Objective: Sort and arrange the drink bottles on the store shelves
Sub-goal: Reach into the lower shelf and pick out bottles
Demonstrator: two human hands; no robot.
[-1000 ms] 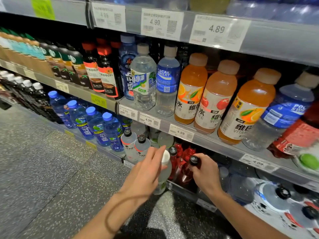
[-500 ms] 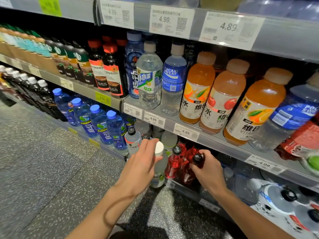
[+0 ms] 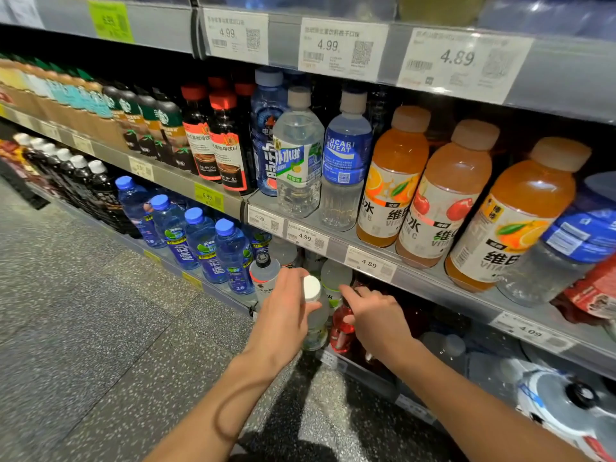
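Note:
My left hand [image 3: 286,316] grips a clear bottle with a white cap [image 3: 312,290] at the front of the bottom shelf. Right beside it, my right hand [image 3: 375,316] holds the top of a red drink bottle [image 3: 340,326], and the hand hides its cap. Behind both stand a pale bottle [image 3: 334,278] and a black-capped clear bottle [image 3: 264,273]. More red bottles sit deeper in the shadow under the shelf edge.
The middle shelf [image 3: 433,281] carries orange vitamin drinks [image 3: 391,181], a Pocari Sweat bottle [image 3: 346,161] and dark coffee bottles [image 3: 230,145]. Blue-capped water bottles [image 3: 200,241] line the bottom shelf at left. Speckled floor [image 3: 100,328] lies in front.
My right hand has slid the red bottle left, up against the white-capped bottle. My left hand keeps its grip on that bottle. The view has shifted down slightly.

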